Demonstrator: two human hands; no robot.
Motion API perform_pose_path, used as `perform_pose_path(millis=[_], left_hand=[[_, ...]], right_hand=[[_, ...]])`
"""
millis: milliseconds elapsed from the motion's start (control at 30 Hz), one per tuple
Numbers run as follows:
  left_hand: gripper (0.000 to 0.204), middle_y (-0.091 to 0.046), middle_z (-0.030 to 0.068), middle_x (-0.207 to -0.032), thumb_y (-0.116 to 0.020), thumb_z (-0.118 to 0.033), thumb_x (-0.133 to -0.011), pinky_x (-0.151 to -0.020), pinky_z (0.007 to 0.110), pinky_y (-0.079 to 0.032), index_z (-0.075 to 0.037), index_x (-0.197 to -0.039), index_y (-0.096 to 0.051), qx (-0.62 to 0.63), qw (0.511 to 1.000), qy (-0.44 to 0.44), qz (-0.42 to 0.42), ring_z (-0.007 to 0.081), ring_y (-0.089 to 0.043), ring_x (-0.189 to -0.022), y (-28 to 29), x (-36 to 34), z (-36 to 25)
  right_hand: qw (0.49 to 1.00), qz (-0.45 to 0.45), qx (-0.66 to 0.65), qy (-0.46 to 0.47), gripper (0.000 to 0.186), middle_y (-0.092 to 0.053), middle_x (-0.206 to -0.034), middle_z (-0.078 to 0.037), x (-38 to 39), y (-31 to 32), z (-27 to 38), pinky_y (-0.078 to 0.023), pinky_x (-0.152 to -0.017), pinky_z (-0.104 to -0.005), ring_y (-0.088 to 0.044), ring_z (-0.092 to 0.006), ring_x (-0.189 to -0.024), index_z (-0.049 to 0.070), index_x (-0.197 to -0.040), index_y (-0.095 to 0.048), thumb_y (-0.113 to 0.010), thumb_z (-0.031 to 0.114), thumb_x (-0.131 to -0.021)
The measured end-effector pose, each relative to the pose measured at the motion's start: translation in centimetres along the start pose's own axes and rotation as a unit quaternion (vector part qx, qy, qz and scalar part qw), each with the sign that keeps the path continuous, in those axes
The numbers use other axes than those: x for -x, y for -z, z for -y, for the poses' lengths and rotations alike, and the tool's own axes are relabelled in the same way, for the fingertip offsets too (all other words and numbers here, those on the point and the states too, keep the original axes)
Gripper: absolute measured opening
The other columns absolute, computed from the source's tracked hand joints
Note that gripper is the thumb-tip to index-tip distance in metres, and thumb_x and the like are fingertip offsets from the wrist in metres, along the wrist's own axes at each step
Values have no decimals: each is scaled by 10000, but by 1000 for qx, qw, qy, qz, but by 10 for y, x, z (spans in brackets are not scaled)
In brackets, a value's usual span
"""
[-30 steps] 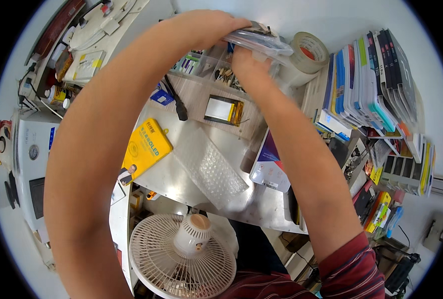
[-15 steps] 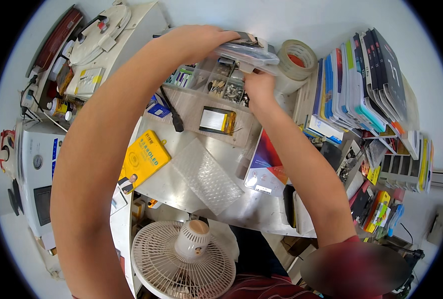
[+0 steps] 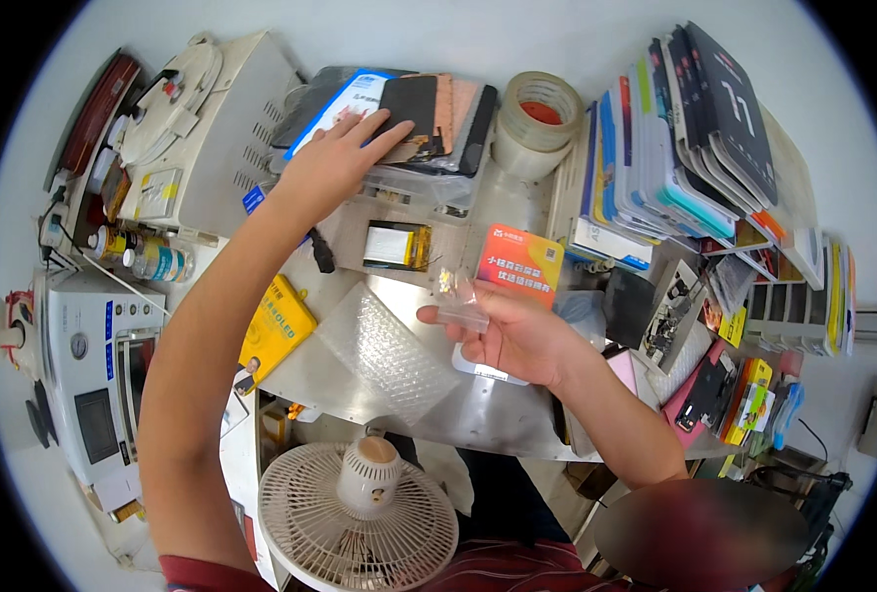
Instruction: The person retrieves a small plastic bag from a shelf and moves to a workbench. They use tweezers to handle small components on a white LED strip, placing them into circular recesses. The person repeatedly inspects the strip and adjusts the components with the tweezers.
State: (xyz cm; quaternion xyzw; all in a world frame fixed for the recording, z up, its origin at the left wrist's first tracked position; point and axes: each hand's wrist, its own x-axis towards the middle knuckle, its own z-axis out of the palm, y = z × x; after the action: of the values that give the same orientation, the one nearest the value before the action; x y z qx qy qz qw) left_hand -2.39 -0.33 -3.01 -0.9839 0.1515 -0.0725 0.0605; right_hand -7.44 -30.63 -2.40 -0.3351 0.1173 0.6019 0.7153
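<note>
My left hand [image 3: 332,166] lies with spread fingers on a stack of flat things on top of the clear plastic compartment box [image 3: 421,193]. A black panel [image 3: 406,99] and a blue-and-white packet [image 3: 360,91] are under or beside its fingers. Nearer me, my right hand [image 3: 527,333] pinches a small clear plastic bag [image 3: 461,312], which has tiny light bits in it. Between the hands a silver and yellow battery pack [image 3: 395,245] rests on the wood-look board. Behind the right hand is an orange and pink card [image 3: 522,259].
Bubble wrap [image 3: 384,353] and a yellow box [image 3: 277,324] lie on the metal table. Tape rolls [image 3: 537,123] stand at the back, beside upright tablet-like boxes [image 3: 670,148] on the right. A white fan [image 3: 358,513] stands at the front edge.
The raised box lid and its stack have come down, and my left hand now rests on top. My right hand has come out of the compartments toward me with the small bag.
</note>
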Motion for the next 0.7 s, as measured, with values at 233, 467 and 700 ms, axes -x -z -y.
perform_pose_path(millis=[233,467,700], left_hand=[[996,-387,38,-1631,-787,-52,-770,-974,402,-613,-255,-1615,-299,-56,997,-28,38,321,-462,-1454,5,4,4],[983,-330,61,-1668,-777,-126,-801,-1048,410,-564,-246,-1632,-264,-19,996,-39,78,348,-411,-1491,10,8,4],[999,-263,97,-1699,-813,-158,-800,-1195,443,-411,-187,-1636,-267,42,992,-35,110,361,-283,-1552,16,26,-1]], right_hand=[[998,9,12,67,279,-687,-1222,-82,26,6,2,-495,-722,-225,-578,-80,-870,62,-1227,-607,-600,298,-1078],[991,42,-67,108,339,-661,-1300,-106,57,30,-11,-493,-766,-235,-607,-99,-953,41,-1355,-573,-627,178,-1050],[965,-81,-12,250,303,-670,-1211,-19,109,14,-37,-473,-747,-220,-576,-62,-916,67,-1309,-620,-672,134,-1019]])
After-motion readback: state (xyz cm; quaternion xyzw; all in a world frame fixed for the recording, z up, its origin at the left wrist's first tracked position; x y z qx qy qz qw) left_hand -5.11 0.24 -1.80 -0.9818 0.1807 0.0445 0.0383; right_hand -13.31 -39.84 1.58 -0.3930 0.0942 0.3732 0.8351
